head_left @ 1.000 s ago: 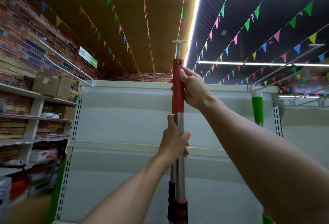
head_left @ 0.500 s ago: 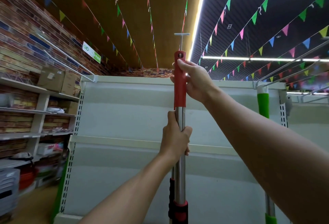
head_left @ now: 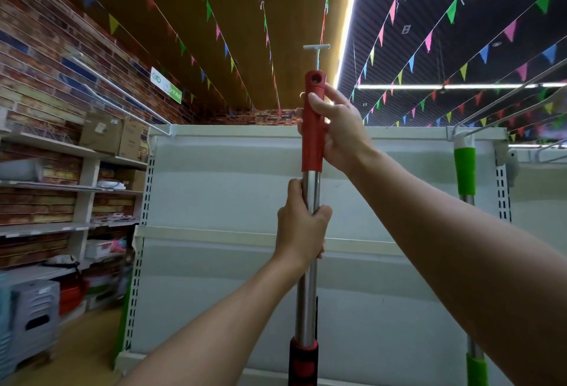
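The person's left hand [head_left: 302, 226] is wrapped tight round the bare shaft of the steel pole with a red plastic grip [head_left: 306, 303]. Just above it, the right hand [head_left: 340, 131] clasps the grip itself, with the thumb across its front. The pole stands upright in front of the person, held in the air by both hands.

Compared with a second ago, the grip's holed tip sits higher against the top edge of the white metal shelving unit [head_left: 233, 177]. It is also closer under the white T-shaped hook [head_left: 316, 48]. I read this as the pole being lifted to hang by that hole, with a little way still to go. A similar green-gripped pole [head_left: 464, 168] already hangs at the unit's top right corner.

As for containers, a grey plastic crate [head_left: 35, 321] stands on the floor at the left, and what it holds cannot be seen. On the top board of the side shelves beyond it sit closed brown cardboard boxes [head_left: 102, 134], their contents hidden too.
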`<state>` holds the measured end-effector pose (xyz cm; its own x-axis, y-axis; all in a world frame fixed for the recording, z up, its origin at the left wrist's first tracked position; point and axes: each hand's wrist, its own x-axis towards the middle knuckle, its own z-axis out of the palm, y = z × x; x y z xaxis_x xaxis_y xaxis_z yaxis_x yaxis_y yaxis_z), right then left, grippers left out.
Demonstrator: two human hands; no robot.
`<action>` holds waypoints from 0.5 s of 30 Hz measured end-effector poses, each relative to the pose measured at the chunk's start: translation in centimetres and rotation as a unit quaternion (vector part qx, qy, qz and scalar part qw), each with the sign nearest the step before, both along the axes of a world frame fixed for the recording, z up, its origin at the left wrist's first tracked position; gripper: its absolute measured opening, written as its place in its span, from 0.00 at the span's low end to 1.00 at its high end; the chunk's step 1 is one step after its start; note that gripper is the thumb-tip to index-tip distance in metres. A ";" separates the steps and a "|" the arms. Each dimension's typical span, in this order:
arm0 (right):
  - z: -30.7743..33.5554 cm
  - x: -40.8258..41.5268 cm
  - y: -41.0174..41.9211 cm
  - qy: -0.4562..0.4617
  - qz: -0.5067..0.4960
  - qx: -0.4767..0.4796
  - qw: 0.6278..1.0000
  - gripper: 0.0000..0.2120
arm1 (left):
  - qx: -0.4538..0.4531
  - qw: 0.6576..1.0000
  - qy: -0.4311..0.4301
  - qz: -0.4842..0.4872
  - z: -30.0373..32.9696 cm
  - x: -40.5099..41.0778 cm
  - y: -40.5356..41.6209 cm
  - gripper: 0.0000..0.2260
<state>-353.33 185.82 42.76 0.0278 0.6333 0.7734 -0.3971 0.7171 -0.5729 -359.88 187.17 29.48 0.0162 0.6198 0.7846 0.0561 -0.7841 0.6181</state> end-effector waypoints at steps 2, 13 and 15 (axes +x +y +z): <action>-0.1 0.0 -0.3 0.002 0.005 0.000 1.000 0.23 | 0.002 1.000 0.004 0.007 -0.1 0.0 -0.1 0.10; -0.3 0.1 -1.2 -0.045 0.013 0.022 0.999 0.30 | 0.002 1.000 -0.001 -0.006 -0.2 -0.3 -0.5 0.12; -0.9 0.3 -1.2 -0.090 -0.010 0.023 0.996 0.34 | 0.007 1.000 -0.006 -0.004 -0.5 -0.9 -0.6 0.12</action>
<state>-353.06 184.62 41.89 -0.1006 0.5971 0.7958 -0.2764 0.7516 -0.5989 -360.75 186.54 28.97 0.0120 0.6092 0.7929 0.0422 -0.7925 0.6083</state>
